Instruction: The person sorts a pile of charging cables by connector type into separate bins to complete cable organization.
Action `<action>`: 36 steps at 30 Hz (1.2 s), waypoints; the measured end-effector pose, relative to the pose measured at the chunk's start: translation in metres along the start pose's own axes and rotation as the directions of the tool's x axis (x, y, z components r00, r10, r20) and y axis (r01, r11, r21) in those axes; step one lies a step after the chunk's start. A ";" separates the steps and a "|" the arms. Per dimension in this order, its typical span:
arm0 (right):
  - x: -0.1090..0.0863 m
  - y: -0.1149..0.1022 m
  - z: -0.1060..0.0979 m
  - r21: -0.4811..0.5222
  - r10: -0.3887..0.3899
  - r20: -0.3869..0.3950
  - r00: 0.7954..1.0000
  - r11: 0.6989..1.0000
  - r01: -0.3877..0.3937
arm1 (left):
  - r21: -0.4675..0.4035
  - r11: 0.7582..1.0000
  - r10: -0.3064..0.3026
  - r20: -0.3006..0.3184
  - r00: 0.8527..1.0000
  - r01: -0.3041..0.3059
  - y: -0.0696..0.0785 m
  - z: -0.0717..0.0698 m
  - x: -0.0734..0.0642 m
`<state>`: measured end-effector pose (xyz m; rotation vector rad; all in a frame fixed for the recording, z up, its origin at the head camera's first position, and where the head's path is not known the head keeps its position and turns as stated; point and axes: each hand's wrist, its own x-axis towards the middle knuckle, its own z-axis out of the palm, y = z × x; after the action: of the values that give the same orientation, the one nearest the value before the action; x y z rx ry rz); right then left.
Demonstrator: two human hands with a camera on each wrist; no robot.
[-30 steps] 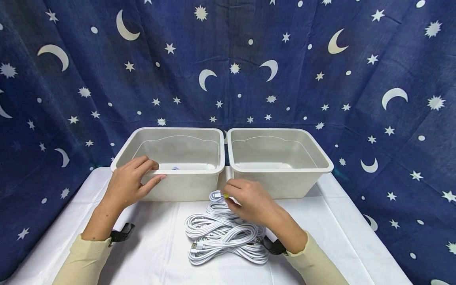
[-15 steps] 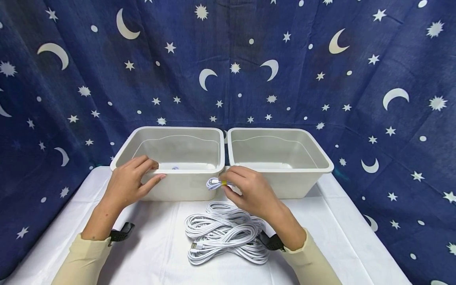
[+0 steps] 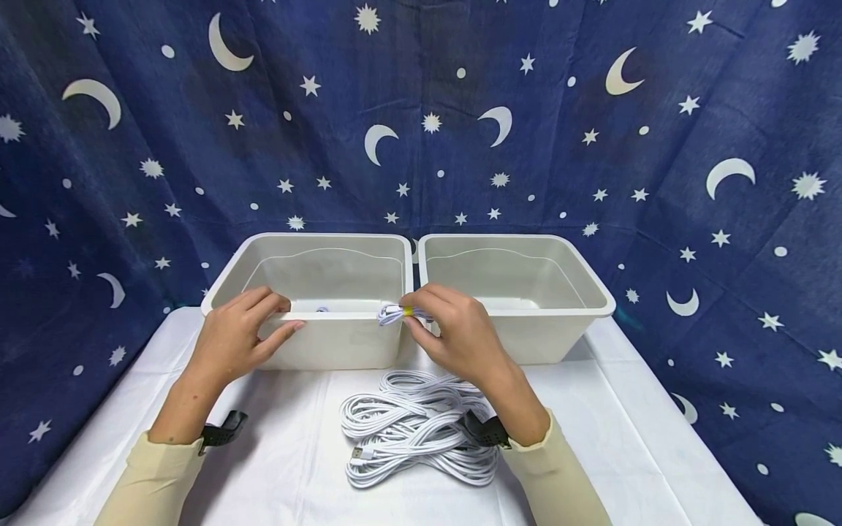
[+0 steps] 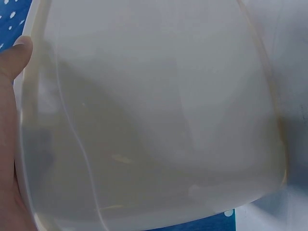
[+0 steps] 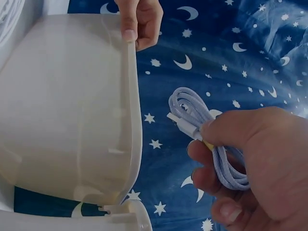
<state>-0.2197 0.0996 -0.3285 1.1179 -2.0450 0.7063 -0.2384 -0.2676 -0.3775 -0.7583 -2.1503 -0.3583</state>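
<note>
My right hand (image 3: 457,332) pinches a coiled pale-purple USB cable (image 5: 185,103) between thumb and fingers, at its yellow tie (image 5: 208,145). In the head view the cable is by the near right corner of the left grey bin (image 3: 342,343), level with the rim. My left hand (image 3: 240,336) holds that bin's front rim, thumb outside and fingers over the edge. Inside, a small bit of something purple (image 3: 322,310) shows on the floor, mostly hidden by the front wall. A pile of coiled white cables (image 3: 414,431) lies on the table in front of the bins.
A second grey bin (image 3: 526,340) stands to the right of the first, with a narrow gap between them. A white cloth (image 3: 289,438) covers the table. Behind hangs a dark blue curtain (image 3: 421,88) with moons and stars.
My right hand has lifted the purple cable off the white pile, up and slightly forward to the left bin's rim. My left hand has stayed on the rim.
</note>
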 end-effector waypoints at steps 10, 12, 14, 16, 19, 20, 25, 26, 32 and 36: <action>0.007 0.003 0.013 -0.014 0.056 -0.007 0.998 0.998 -0.057 | 0.002 1.000 -0.005 0.005 1.000 0.005 0.000 -0.001 0.000; 0.008 0.005 0.017 -0.024 0.070 -0.011 0.997 0.997 -0.071 | 0.002 1.000 -0.005 0.006 1.000 0.005 0.000 -0.001 0.000; 0.009 0.006 0.020 -0.031 0.083 -0.014 0.996 0.996 -0.083 | 0.001 1.000 -0.006 0.007 1.000 0.005 0.000 -0.001 0.000; 0.010 0.007 0.022 -0.035 0.092 -0.018 0.996 0.995 -0.093 | 0.002 1.000 -0.006 0.008 1.000 0.006 0.000 -0.002 0.000; 0.011 0.008 0.027 -0.034 0.100 -0.028 0.995 0.994 -0.101 | 0.000 1.000 -0.007 0.009 1.000 0.007 0.000 -0.002 0.000; 0.012 0.008 0.028 -0.035 0.101 -0.033 0.994 0.994 -0.103 | 0.000 1.000 -0.008 0.010 1.000 0.008 0.000 -0.002 0.000; 0.015 0.008 0.033 -0.027 0.111 -0.051 0.993 0.993 -0.112 | 0.000 1.000 -0.008 0.009 1.000 0.008 0.000 -0.002 0.000; 0.016 0.008 0.034 -0.026 0.116 -0.051 0.992 0.993 -0.117 | 0.000 1.000 -0.008 0.008 1.000 0.008 0.000 -0.002 0.000; 0.019 0.007 0.039 -0.010 0.147 -0.037 0.988 0.989 -0.148 | 0.001 1.000 -0.006 0.010 1.000 0.006 0.000 -0.002 0.000; 0.019 0.008 0.042 -0.002 0.149 -0.030 0.988 0.989 -0.149 | 0.002 1.000 -0.005 0.009 1.000 0.005 0.000 -0.002 0.000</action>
<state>-0.2465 0.0638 -0.3404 0.9533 -2.1191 0.7868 -0.2370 -0.2683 -0.3763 -0.7551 -2.1608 -0.3556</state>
